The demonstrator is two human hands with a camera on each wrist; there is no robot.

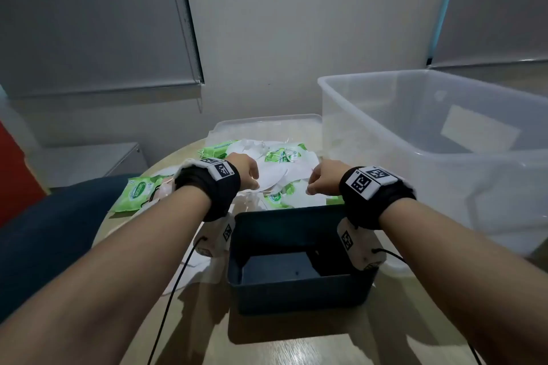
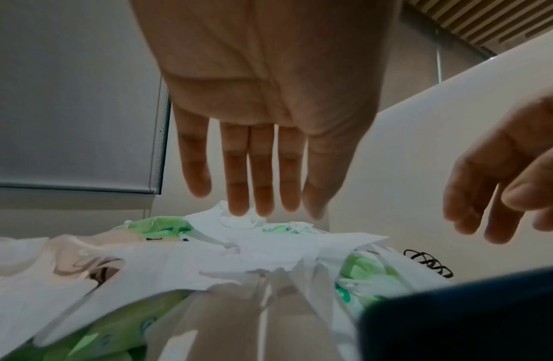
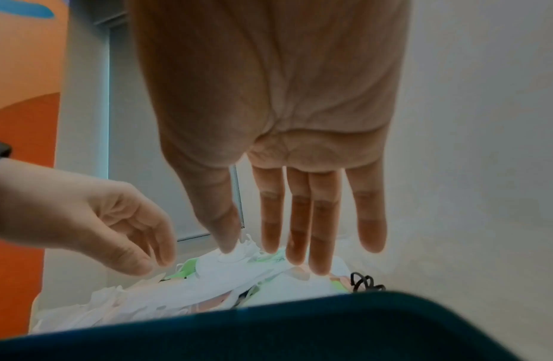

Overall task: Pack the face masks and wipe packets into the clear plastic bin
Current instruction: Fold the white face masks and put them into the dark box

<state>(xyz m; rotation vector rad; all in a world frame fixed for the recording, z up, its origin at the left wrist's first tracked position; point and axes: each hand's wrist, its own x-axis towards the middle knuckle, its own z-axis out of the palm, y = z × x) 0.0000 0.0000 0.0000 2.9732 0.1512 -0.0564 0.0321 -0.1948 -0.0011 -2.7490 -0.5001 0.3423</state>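
White face masks (image 1: 275, 176) and green wipe packets (image 1: 135, 192) lie heaped on the round table, behind a dark blue box. My left hand (image 1: 247, 172) and right hand (image 1: 320, 179) hover side by side over the heap, holding nothing. In the left wrist view my left hand (image 2: 260, 210) has straight fingers, their tips just above a white mask (image 2: 269, 246). The right wrist view shows my right hand (image 3: 284, 254) with straight fingers reaching down to a white mask (image 3: 226, 266). At the right stands the tall clear plastic bin (image 1: 370, 77), nothing showing inside it.
A dark blue box (image 1: 296, 299) sits empty on the wooden table (image 1: 296, 344), right under my wrists. A clear lid (image 1: 267, 123) lies at the far side of the heap. A black ear loop (image 3: 365, 282) shows among the masks. A blue chair (image 1: 44, 231) stands left.
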